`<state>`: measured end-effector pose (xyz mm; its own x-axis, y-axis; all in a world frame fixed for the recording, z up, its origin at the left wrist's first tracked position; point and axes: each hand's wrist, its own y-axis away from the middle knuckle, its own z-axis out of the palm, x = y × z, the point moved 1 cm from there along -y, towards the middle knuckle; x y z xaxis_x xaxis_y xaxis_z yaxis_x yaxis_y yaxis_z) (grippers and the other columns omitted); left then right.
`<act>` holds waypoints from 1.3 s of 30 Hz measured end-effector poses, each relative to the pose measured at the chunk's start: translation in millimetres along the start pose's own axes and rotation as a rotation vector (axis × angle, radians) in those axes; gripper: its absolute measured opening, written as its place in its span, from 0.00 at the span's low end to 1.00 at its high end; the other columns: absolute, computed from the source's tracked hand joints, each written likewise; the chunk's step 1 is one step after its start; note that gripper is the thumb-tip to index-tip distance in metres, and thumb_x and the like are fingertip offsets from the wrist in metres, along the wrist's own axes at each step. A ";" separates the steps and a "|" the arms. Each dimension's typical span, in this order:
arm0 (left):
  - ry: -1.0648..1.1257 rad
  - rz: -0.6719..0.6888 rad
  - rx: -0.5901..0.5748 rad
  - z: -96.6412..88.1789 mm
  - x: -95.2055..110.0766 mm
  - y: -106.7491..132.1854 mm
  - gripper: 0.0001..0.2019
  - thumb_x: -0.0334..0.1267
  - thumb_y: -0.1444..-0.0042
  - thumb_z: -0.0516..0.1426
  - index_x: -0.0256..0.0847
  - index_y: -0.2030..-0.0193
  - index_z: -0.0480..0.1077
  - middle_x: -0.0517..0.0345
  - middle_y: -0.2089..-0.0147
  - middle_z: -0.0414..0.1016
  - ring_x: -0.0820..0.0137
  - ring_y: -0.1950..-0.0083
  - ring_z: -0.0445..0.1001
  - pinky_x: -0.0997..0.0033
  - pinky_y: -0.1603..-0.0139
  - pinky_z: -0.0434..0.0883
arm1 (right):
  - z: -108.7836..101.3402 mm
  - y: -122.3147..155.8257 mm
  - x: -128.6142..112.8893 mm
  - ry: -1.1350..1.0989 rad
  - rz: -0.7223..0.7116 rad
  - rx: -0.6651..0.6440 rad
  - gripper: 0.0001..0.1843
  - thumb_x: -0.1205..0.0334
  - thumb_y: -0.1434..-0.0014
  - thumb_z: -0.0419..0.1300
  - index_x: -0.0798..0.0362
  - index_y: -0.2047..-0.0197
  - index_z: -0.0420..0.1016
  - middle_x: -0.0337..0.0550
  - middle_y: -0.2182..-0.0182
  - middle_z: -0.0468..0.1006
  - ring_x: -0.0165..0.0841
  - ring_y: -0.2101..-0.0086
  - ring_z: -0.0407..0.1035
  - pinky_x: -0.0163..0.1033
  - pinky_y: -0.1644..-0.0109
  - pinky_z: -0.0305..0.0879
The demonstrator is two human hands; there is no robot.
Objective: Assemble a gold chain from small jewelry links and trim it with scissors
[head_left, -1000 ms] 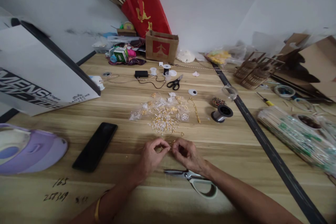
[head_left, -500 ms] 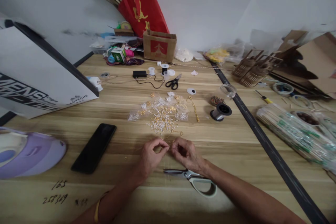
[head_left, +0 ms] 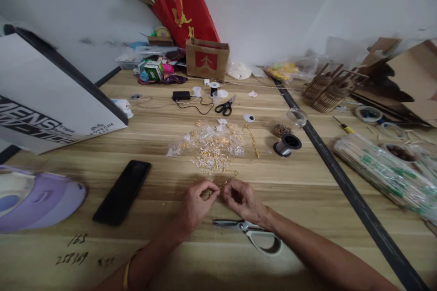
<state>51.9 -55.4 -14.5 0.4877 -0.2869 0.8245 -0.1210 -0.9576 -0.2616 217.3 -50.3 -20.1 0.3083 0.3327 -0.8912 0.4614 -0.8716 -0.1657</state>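
My left hand (head_left: 200,199) pinches with thumb and index finger, and what lies between the tips is too small to name. Close beside it, my right hand (head_left: 241,198) is also closed in a pinch, its hold hidden by the fingers. A thin gold chain (head_left: 231,171) lies just beyond the fingertips. Past it spreads a pile of small gold and clear beads (head_left: 210,157), with small plastic bags (head_left: 211,134) of findings behind. Light-handled scissors (head_left: 254,231) lie under my right wrist, blades pointing left.
Left of my hands lie a black phone (head_left: 122,192) and a purple cap (head_left: 51,198). A wire spool (head_left: 287,145), another gold chain (head_left: 252,141) and black scissors (head_left: 225,106) lie farther back. Packed sticks (head_left: 378,173) sit at right, a white box (head_left: 58,95) at left.
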 end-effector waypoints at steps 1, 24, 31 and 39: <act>-0.004 0.005 0.001 0.3 -0.1 0.1 0.06 0.28 0.53 0.56 0.39 0.77 0.70 0.60 0.76 0.75 0.72 0.72 0.73 0.75 0.66 0.69 | 0.0 0.0 -0.2 0.001 -0.001 -0.001 0.04 0.70 0.47 0.54 0.55 0.73 0.65 0.35 0.79 0.65 0.24 0.78 0.58 0.29 0.75 0.53; 0.026 -0.013 -0.025 1.3 3.8 1.0 0.05 0.28 0.54 0.57 0.40 0.77 0.72 0.59 0.75 0.76 0.71 0.72 0.74 0.75 0.66 0.69 | -0.4 -0.9 -1.0 -0.003 0.008 0.002 0.03 0.69 0.47 0.54 0.55 0.72 0.65 0.35 0.79 0.65 0.24 0.78 0.58 0.28 0.76 0.53; 0.044 -0.024 -0.034 2.3 2.8 1.8 0.05 0.28 0.54 0.57 0.40 0.76 0.73 0.59 0.75 0.78 0.71 0.72 0.74 0.75 0.67 0.70 | -0.3 -1.1 -1.2 0.005 0.006 0.027 0.04 0.68 0.46 0.54 0.55 0.72 0.66 0.35 0.79 0.65 0.24 0.78 0.59 0.29 0.75 0.53; 0.065 -0.059 -0.032 0.9 5.1 -0.2 0.04 0.28 0.55 0.57 0.39 0.76 0.73 0.58 0.74 0.78 0.71 0.72 0.75 0.74 0.66 0.71 | -0.9 -1.4 -1.0 -0.005 0.011 0.039 0.05 0.66 0.44 0.54 0.55 0.71 0.66 0.36 0.78 0.66 0.25 0.77 0.59 0.30 0.74 0.54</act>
<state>55.2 -56.6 -10.7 0.4375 -0.2306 0.8691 -0.1217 -0.9728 -0.1969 217.1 -49.1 -18.6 0.3092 0.3216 -0.8950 0.4253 -0.8885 -0.1723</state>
